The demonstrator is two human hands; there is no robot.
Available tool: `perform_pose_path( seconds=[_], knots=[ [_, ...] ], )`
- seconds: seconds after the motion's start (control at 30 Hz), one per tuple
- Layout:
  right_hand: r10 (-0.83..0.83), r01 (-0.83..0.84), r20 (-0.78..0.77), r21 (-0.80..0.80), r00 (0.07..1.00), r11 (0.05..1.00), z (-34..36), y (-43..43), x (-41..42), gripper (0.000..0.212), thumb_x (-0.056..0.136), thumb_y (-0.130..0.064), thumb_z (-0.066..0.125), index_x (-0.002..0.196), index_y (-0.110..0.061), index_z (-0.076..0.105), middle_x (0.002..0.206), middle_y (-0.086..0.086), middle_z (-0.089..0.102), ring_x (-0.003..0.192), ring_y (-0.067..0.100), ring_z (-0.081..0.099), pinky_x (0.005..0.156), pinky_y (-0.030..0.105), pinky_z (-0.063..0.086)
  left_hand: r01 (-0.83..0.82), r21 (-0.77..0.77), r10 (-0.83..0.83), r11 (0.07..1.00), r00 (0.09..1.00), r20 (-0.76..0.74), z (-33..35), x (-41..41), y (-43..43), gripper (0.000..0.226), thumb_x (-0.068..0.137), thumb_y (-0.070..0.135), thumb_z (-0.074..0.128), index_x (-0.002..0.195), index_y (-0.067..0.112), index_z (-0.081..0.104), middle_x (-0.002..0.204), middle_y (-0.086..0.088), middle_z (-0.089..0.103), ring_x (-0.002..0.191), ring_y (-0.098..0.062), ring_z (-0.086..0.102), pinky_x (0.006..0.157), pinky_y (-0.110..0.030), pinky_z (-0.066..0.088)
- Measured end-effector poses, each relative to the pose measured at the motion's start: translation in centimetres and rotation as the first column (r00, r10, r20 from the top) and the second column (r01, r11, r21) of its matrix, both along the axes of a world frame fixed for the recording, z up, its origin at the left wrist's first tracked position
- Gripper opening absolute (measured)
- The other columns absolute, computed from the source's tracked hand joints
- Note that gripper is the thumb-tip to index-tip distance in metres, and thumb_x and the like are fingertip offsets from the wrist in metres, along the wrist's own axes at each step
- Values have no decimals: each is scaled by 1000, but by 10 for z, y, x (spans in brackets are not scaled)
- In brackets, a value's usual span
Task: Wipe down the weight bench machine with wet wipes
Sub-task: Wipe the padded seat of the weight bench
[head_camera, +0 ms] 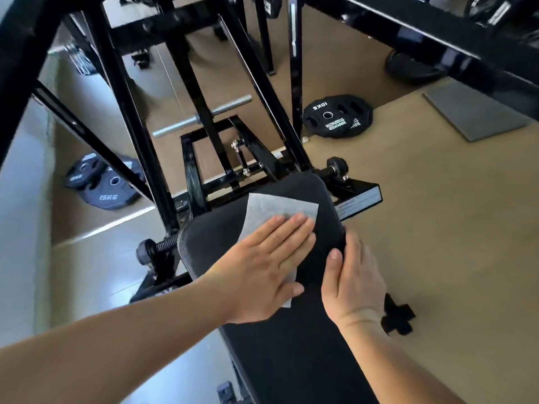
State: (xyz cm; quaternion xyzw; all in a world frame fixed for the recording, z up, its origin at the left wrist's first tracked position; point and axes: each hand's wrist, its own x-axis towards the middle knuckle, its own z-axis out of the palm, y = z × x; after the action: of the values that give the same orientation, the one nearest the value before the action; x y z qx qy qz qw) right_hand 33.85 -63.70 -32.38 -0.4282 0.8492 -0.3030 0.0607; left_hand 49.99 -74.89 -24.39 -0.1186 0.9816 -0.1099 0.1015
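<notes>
On the floor [437, 228] at 1 o'clock lies a black weight plate [338, 116] with "10KG" and "HAMMER STRENGTH" in white letters, seen upside down. At 9 o'clock lie dark blue-grey plates [108, 193], and the nearest one reads "15KG". A white label [358, 202] sits on the machine base just beside the far right corner of the bench pad [291, 345], but its writing is too small to read.

The left forearm comes in from 8 o'clock and crosses over the black pad. The left hand [262, 269] lies flat, palm down, with the fingers straight and pressed together and the thumb spread aside. It presses the grey wet wipe [277, 208] onto the pad. The wipe is at the far end of the pad, near the centre of the view, and its far corners show beyond the fingertips.

The right forearm comes from 5 o'clock. The right hand [353, 284] grips the right edge of the pad, with the thumb on top and the fingers going down over the side, mostly hidden
</notes>
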Motion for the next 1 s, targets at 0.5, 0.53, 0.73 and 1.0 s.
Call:
perform_pose_path(
  seconds=[0.5, 0.53, 0.73, 1.0],
  knots=[
    [-18, 18, -2, -54, 1000, 998, -5, 0, 3, 52, 106, -40, 26, 142, -9, 46, 124, 10, 62, 98, 31, 61, 75, 32, 39, -57, 89, 78, 994, 962, -263, 14, -41, -24, 56, 108, 43, 38, 161, 24, 33, 172, -6, 15, 159, -30, 5, 127, -54, 10],
    [-21, 21, -8, -54, 1000, 998, -4, -1, 3, 52, 106, -41, 25, 141, -9, 47, 123, 10, 62, 97, 31, 61, 75, 30, 38, -85, 24, 88, 996, 969, -230, 13, -44, -27, 59, 108, 47, 35, 163, 26, 27, 173, -7, 10, 159, -32, 0, 127, -56, 8],
    [-29, 28, -15, -45, 999, 999, -6, -1, 1, 53, 106, -40, 25, 141, -9, 49, 120, 9, 63, 97, 27, 60, 77, 30, 38, -85, -37, 78, 996, 982, -171, 13, -68, -54, 69, 106, 59, 14, 165, 26, 4, 173, -4, 0, 159, -30, -7, 127, -53, 8],
    [-11, 11, -27, -20, 1000, 1000, -2, 0, 0, 46, 106, -40, 26, 138, -12, 43, 113, 10, 62, 91, 28, 61, 73, 31, 40, 7, 74, -5, 997, 1000, -21, -18, 28, 30, 67, 107, 59, 27, 165, 31, 10, 171, -15, -4, 158, -35, -14, 127, -56, -1]
  ],
)
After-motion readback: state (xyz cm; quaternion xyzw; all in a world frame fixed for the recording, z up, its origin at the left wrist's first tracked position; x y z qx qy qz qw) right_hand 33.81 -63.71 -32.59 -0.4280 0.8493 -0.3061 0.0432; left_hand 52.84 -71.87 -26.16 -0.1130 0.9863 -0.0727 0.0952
